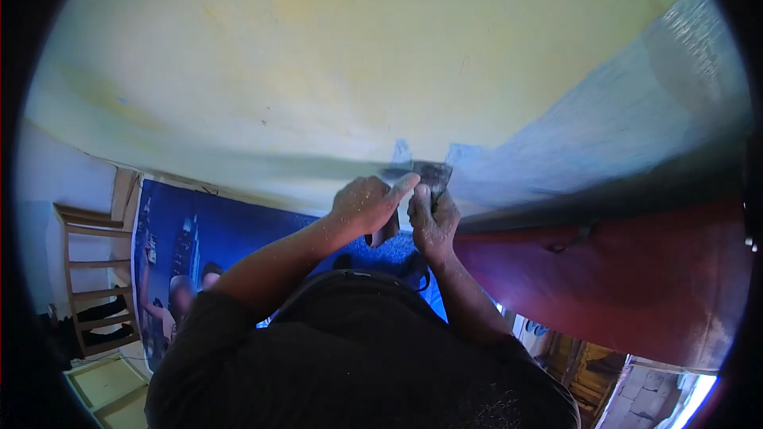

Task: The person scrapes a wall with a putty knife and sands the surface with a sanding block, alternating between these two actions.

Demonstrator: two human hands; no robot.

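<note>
My right hand (435, 224) is closed round a putty knife (433, 168), its wide, smeared grey blade pointing up against the painted wall (358, 56). Just to the left, my left hand (367, 205) has its fingers curled, with the thumb stretched out to the blade's lower left corner. Below those fingers hangs a dark, flat piece (385, 232) in its grip; what kind of thing it is I cannot tell. Pale dust specks cover both hands and forearms. Bluish-grey patches (464, 151) mark the yellowish wall around the blade.
A dark red sheet (604, 270) spans the right side. On the left are a blue printed banner (238, 218) showing people and a tower, a wooden ladder-like frame (95, 278) and a pale panel (107, 385). Wooden boards (584, 369) and grey blocks (648, 393) show at lower right.
</note>
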